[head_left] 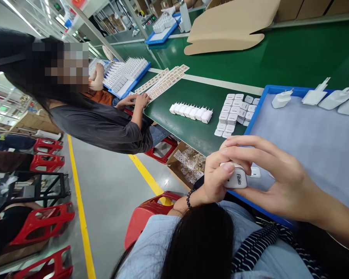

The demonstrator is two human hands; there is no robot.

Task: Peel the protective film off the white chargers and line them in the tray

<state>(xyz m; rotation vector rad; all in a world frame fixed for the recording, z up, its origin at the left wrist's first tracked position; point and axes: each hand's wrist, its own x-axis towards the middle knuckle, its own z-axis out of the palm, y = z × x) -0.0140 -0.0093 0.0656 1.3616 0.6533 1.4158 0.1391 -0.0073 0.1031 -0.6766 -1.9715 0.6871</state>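
A small white charger (239,179) with dark lettering on its face is held between my two hands, above the near edge of a blue-rimmed tray (251,123). My left hand (216,174), with a dark beaded bracelet at the wrist, grips it with the thumb on its face. From the other side my right hand (282,176) closes on it, thumb below and fingers over the top. Behind the fingers, a small white piece (255,172) lies in the tray. Several white plug chargers (314,95) rest along the tray's far side.
Stacks of white lettered caps (229,112) stand left of the tray, beside a row of plug chargers (191,111). A co-worker (104,120) sits to the left, hands by label strips (165,83). Brown cardboard (229,25) lies at the back; a red stool (147,215) stands below.
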